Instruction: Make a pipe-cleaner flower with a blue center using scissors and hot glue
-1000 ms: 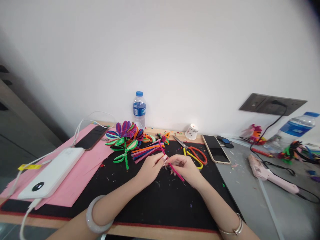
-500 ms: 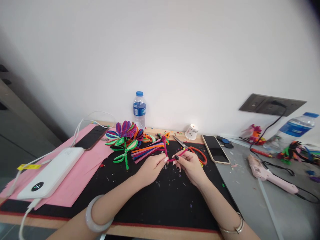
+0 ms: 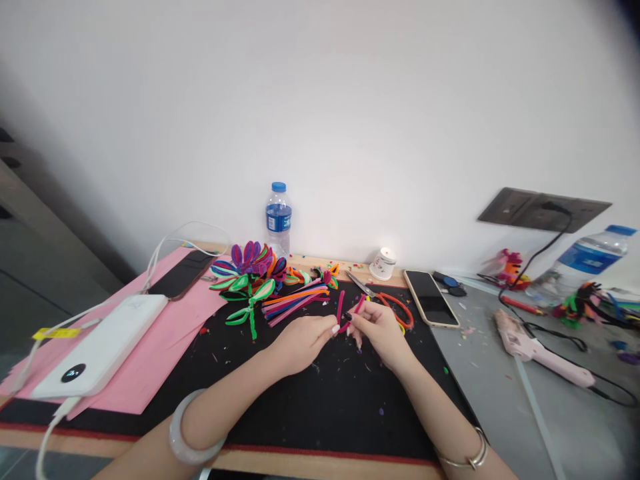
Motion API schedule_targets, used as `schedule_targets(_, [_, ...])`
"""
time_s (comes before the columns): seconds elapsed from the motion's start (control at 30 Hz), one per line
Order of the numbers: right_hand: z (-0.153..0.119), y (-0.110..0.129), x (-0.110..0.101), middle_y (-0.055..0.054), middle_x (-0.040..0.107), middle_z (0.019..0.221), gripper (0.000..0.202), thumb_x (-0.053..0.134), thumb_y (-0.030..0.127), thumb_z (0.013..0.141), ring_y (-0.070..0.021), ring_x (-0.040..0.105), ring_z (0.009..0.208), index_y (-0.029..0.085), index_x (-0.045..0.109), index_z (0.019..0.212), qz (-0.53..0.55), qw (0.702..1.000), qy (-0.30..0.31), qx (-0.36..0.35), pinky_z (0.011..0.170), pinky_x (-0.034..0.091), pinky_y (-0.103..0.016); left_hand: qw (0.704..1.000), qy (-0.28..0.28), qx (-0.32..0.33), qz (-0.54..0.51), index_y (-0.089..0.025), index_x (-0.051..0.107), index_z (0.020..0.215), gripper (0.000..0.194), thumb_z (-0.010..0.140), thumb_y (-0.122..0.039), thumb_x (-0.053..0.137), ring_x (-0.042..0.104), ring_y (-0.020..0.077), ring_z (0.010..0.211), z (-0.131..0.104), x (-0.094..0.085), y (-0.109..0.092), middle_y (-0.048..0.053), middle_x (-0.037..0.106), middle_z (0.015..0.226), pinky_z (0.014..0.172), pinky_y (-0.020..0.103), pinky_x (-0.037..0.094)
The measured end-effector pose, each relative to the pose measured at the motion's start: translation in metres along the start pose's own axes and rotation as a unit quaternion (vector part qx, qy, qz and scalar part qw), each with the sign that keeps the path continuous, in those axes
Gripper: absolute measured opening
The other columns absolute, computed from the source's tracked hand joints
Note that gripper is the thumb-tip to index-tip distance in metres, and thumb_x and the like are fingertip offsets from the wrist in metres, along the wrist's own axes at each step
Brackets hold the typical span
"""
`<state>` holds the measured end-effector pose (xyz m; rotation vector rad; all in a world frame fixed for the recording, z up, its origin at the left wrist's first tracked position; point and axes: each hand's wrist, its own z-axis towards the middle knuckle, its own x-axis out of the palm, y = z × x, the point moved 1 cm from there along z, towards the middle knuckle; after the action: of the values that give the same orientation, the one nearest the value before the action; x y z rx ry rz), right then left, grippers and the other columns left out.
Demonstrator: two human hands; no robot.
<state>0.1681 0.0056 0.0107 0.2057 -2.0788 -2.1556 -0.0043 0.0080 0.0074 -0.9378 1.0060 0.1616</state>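
Left hand [image 3: 301,343] and right hand [image 3: 381,332] pinch one pipe cleaner [image 3: 341,308]; one cup [image 3: 383,265] stands at the desk's [image 3: 280,462] back edge. The pipe cleaner is magenta, U-shaped.

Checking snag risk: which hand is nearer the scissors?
Right. The right hand is just in front of the scissors, partly hiding their handles; the left hand is farther off, to their left.

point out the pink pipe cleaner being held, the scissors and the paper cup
Pink pipe cleaner [image 3: 341,307]: head view, on its raised end.
Scissors [image 3: 367,289]: head view, on the metal blades.
Paper cup [image 3: 383,266]: head view, on its side.
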Motion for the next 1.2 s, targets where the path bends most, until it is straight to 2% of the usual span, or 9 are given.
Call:
schedule_targets(0.13, [-0.001,0.0,0.004,-0.001,0.063,0.054,0.019,0.063,0.03,0.071,-0.009,0.052,0.038,0.014,0.054,0.067,0.053,0.998,-0.005,0.025,0.039,0.044,-0.021,1.0,-0.021,-0.016,-0.011,-0.018,0.049,0.077,0.029,0.09,-0.028,0.025,0.051,0.0139,0.064,0.001,0.001,0.002,0.001,0.055,0.07,0.06,0.024,0.034])
schedule_targets(0.3, [-0.004,-0.002,0.011,-0.002,0.067,0.063,0.021,0.066,0.029,0.068,-0.0108,0.059,0.046,0.016,0.05,0.067,0.113,0.993,0.004,0.042,0.045,0.047,-0.021,0.996,-0.082,-0.039,-0.023,-0.018,0.045,0.069,0.031,0.09,-0.027,0.024,0.046,0.0123,0.059,0.002,0.0,0.002,-0.001,0.049,0.063,0.057,0.023,0.032])
schedule_targets(0.53, [-0.005,-0.003,0.02,-0.002,0.066,0.064,0.021,0.068,0.028,0.068,-0.0077,0.053,0.044,0.015,0.051,0.064,0.146,0.989,-0.025,0.016,0.044,0.044,-0.02,0.99,-0.107,-0.053,-0.08,-0.017,0.05,0.071,0.037,0.09,-0.031,0.022,0.05,0.0134,0.064,0.001,-0.002,-0.003,0.001,0.055,0.069,0.062,0.024,0.035])
schedule_targets(0.77, [-0.006,-0.003,0.022,-0.001,0.063,0.061,0.021,0.067,0.026,0.068,-0.0082,0.053,0.046,0.016,0.05,0.064,0.166,0.985,-0.032,0.023,0.044,0.043,-0.019,0.989,-0.096,-0.063,-0.093,-0.016,0.051,0.072,0.038,0.09,-0.032,0.022,0.05,0.0139,0.063,0.001,0.0,-0.004,0.002,0.056,0.069,0.064,0.025,0.037])
schedule_targets(0.87, [-0.004,-0.004,0.019,-0.001,0.062,0.061,0.019,0.066,0.027,0.07,-0.0076,0.052,0.046,0.015,0.051,0.067,0.158,0.987,-0.03,0.017,0.044,0.043,-0.019,0.992,-0.08,-0.049,-0.084,-0.016,0.049,0.07,0.037,0.09,-0.031,0.022,0.049,0.0133,0.063,0.001,0.001,-0.002,0.001,0.054,0.067,0.063,0.024,0.036])
schedule_targets(0.97, [-0.002,-0.005,0.015,0.0,0.061,0.059,0.018,0.061,0.031,0.074,-0.0074,0.05,0.042,0.015,0.054,0.08,0.12,0.992,-0.024,0.013,0.042,0.042,-0.019,0.995,-0.058,-0.026,-0.073,-0.016,0.047,0.068,0.035,0.09,-0.029,0.023,0.046,0.0121,0.061,0.001,0.002,-0.002,-0.001,0.05,0.064,0.06,0.023,0.033])
schedule_targets(1.07, [-0.001,-0.005,0.009,0.002,0.058,0.055,0.026,0.053,0.038,0.078,-0.0078,0.048,0.038,0.015,0.054,0.092,0.066,0.998,-0.016,0.011,0.038,0.038,-0.019,0.997,-0.034,-0.017,-0.061,-0.017,0.044,0.066,0.033,0.09,-0.028,0.024,0.042,0.0111,0.057,0.001,0.002,-0.003,-0.003,0.046,0.06,0.056,0.022,0.03])
schedule_targets(1.2, [-0.001,-0.001,0.004,0.005,0.049,0.047,0.031,0.047,0.042,0.081,-0.0055,0.037,0.035,0.015,0.058,0.091,-0.006,1.0,-0.014,0.006,0.035,0.027,-0.017,0.998,0.006,-0.009,-0.055,-0.017,0.043,0.066,0.032,0.089,-0.028,0.024,0.042,0.0109,0.056,0.0,0.001,-0.004,-0.002,0.046,0.06,0.056,0.022,0.03])
